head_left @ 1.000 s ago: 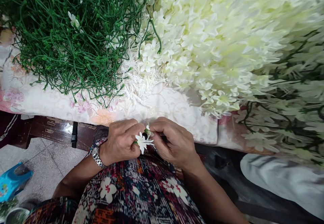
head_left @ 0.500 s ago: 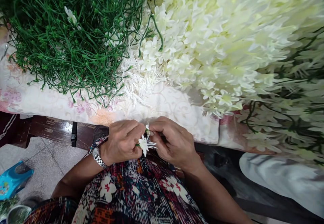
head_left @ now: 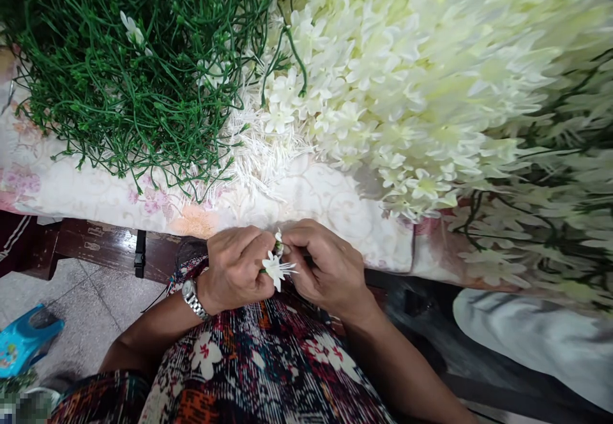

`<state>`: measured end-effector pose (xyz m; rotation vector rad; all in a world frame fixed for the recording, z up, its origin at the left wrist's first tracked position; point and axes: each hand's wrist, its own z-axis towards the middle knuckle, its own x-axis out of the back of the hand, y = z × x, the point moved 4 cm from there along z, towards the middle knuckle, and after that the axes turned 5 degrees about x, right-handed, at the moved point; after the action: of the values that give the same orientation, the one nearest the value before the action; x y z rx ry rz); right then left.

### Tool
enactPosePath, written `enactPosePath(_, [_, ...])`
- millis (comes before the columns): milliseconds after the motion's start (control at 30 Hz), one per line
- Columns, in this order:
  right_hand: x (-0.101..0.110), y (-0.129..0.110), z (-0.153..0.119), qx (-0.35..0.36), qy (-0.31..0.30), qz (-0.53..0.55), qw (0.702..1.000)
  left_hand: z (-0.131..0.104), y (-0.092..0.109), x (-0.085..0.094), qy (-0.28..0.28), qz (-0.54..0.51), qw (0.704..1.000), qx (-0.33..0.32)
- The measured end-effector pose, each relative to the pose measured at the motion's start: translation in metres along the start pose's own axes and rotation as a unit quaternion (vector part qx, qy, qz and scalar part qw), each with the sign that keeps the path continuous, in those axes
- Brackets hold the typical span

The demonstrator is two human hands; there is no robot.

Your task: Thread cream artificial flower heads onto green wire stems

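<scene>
left hand [head_left: 235, 267]: fingers pinching white artificial flower sprig [head_left: 276, 269] | right hand [head_left: 325, 264]: fingertips closed on its top | far: green stem pile [head_left: 134, 73], cream blossom heap [head_left: 407, 73]

- There is only one view, from the camera worn on my head, so no second view shares any part of the scene.
- It looks forward and steeply down over my patterned lap [head_left: 268, 373] to the table's edge [head_left: 105, 245].
- It sits near: my left hand [head_left: 237, 269] and right hand [head_left: 325, 267] lie low in the middle (just below the cloth's hem).
- The far half takes in the green stems [head_left: 134, 73] at upper left and the white flowers [head_left: 421, 79] at upper right.
- Floor [head_left: 86, 315] shows at lower left; heights look squashed.
</scene>
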<state>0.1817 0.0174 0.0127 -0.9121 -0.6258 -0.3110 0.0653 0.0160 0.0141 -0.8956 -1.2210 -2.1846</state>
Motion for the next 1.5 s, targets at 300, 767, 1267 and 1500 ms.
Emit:
enactPosePath(300, [0.000, 0.000, -0.001, 0.006, 0.006, -0.013, 1.000, 0.000, 0.002, -0.001, 0.001, 0.016, 1.000, 0.009])
enactPosePath(767, [0.006, -0.001, 0.003, -0.010, 0.006, 0.037, 0.999, 0.002, -0.007, 0.006, -0.041, -0.138, 0.986, 0.084])
enactPosePath(1267, [0.031, -0.018, 0.017, 0.080, -0.024, 0.019, 0.996, 0.007, -0.012, 0.013, -0.107, -0.375, 0.888, 0.242])
enactPosePath(1500, [0.026, -0.015, 0.014, 0.083, -0.058, 0.014, 0.995, 0.006, -0.011, 0.015, -0.112, -0.320, 0.920, 0.198])
